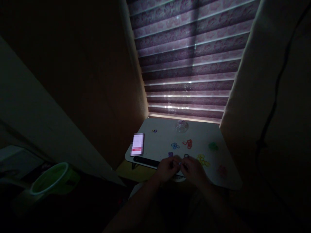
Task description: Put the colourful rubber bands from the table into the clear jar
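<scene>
My left hand (167, 169) and my right hand (195, 170) meet over the front edge of a white table (160, 142). Both are closed, with thumbs and fingertips pinched together around something small and pale that I cannot make out in the dim light. Just beyond the fingers lie purple bands (170, 154) and a dark ring (186, 155). Small loop-shaped bands form piles by colour: blue bands (175, 146), red bands (189, 143), yellow bands (202, 160), a green pile (213, 146) and a faint pink pile (222, 171).
A clear round container (181, 126) stands at the table's back, near the pleated blind (189, 71). To the left are a lit phone (137, 144), a black strip (147, 161) and a few joined loops (154, 131). A green tub (55, 181) sits lower left; a cable (274, 103) hangs right.
</scene>
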A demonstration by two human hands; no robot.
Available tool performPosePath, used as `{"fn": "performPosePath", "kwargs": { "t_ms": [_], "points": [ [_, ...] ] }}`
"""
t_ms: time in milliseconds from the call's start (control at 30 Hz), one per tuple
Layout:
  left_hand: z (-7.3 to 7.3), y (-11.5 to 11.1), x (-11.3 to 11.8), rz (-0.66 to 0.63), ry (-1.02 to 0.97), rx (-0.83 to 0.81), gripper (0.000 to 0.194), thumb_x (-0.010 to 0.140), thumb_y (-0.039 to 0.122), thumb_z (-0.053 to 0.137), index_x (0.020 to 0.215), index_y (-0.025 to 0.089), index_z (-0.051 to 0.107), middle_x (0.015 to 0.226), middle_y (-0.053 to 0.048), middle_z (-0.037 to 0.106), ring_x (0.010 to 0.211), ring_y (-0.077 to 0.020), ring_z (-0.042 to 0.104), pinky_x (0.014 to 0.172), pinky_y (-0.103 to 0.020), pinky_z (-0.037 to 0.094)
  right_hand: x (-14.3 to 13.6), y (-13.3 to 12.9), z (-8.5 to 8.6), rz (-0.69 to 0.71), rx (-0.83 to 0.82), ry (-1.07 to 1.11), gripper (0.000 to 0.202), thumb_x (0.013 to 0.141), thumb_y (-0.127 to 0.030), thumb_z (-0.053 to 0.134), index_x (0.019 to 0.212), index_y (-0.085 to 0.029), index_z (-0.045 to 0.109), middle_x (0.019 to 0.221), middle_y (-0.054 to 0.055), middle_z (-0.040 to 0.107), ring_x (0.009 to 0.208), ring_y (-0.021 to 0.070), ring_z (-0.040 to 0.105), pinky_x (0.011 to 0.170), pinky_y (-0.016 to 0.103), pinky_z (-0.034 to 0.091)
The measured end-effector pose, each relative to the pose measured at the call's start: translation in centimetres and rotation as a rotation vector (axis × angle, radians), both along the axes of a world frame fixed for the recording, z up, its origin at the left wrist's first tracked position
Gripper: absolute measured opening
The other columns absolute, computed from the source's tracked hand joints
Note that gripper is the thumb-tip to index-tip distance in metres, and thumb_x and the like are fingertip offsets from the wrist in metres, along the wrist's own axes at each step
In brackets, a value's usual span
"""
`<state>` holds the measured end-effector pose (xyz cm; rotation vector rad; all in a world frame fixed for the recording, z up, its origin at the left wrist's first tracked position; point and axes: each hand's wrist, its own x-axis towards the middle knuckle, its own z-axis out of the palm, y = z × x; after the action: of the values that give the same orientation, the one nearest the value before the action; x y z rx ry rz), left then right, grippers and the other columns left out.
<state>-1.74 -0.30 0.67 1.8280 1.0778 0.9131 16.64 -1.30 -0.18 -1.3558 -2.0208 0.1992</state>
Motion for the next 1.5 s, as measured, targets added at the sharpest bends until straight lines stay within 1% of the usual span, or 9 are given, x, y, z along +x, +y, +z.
{"fn": "performPosePath", "kwargs": {
  "t_ms": [100,200,400,567,733,967,1167,1500],
  "points": [
    [-0.1,0.0,0.1,0.011,0.021,0.019,0.015,0.084,0.029,0.063,0.092,0.017,0.069,0.078,-0.001,0.069,0.071,-0.0140,0.059,0.067,-0.022,0.046,-0.1,-0.1,0.3,0.003,-0.007,0.005,0.017,0.086,-0.026,0.055,0.071,-0.021,0.057,0.070,0.002,0.058,0.068,0.0162,0.054,0.064,0.027,0.034],
    [-0.3,0.1,0.2,0.003,0.015,0.038,0.013,0.086,0.028,0.061,0.090,0.017,0.068,0.080,-0.001,0.069,0.073,-0.0136,0.060,0.068,-0.022,0.046,0.0,-0.2,0.4,0.017,-0.009,0.020,0.015,0.086,-0.026,0.055,0.073,-0.021,0.059,0.071,0.001,0.058,0.068,0.0163,0.054,0.064,0.026,0.035],
    [-0.7,0.3,0.3,0.048,0.019,-0.005,0.018,0.087,0.034,0.061,0.085,0.017,0.064,0.075,-0.001,0.067,0.068,-0.0134,0.058,0.064,-0.022,0.044,0.2,-0.2,0.1,0.037,-0.027,0.034,0.016,0.089,-0.027,0.053,0.079,-0.022,0.064,0.073,0.002,0.061,0.071,0.0176,0.057,0.066,0.027,0.037],
    [-1.0,0.5,0.3,0.052,0.041,0.000,0.019,0.087,0.036,0.063,0.083,0.017,0.063,0.075,-0.001,0.067,0.067,-0.0130,0.057,0.064,-0.022,0.043,0.2,0.0,-0.1,0.016,-0.025,0.006,0.018,0.089,-0.029,0.053,0.077,-0.022,0.064,0.071,0.002,0.062,0.071,0.0179,0.057,0.067,0.028,0.037],
    [-0.9,0.5,0.2,0.015,0.048,0.004,0.022,0.090,0.038,0.059,0.085,0.017,0.063,0.076,-0.001,0.067,0.069,-0.0130,0.057,0.065,-0.021,0.043,0.1,0.2,-0.4,-0.001,-0.028,-0.022,0.020,0.091,-0.030,0.052,0.076,-0.022,0.062,0.072,0.003,0.061,0.072,0.0177,0.057,0.068,0.027,0.036],
    [-0.8,0.4,0.2,0.055,0.079,-0.009,0.021,0.086,0.038,0.062,0.081,0.017,0.060,0.072,0.000,0.065,0.065,-0.0131,0.055,0.061,-0.022,0.041,0.0,0.1,-0.2,-0.012,-0.025,-0.042,0.021,0.090,-0.029,0.053,0.071,-0.021,0.056,0.072,0.002,0.058,0.070,0.0164,0.054,0.065,0.027,0.034],
    [-0.5,0.3,0.2,0.031,0.016,-0.026,0.022,0.086,0.038,0.063,0.079,0.018,0.058,0.072,0.000,0.064,0.066,-0.0130,0.055,0.063,-0.022,0.042,0.0,0.0,-0.1,-0.009,-0.018,-0.017,0.018,0.089,-0.028,0.054,0.073,-0.021,0.058,0.071,0.002,0.058,0.070,0.0164,0.055,0.065,0.026,0.034],
    [-0.5,0.4,0.3,0.045,0.010,-0.030,0.023,0.085,0.039,0.065,0.080,0.017,0.061,0.074,-0.001,0.067,0.067,-0.0140,0.058,0.063,-0.023,0.043,0.0,0.0,-0.3,-0.012,-0.025,-0.024,0.018,0.090,-0.029,0.053,0.074,-0.022,0.059,0.072,0.002,0.060,0.072,0.0170,0.056,0.066,0.027,0.035]
  ]
}}
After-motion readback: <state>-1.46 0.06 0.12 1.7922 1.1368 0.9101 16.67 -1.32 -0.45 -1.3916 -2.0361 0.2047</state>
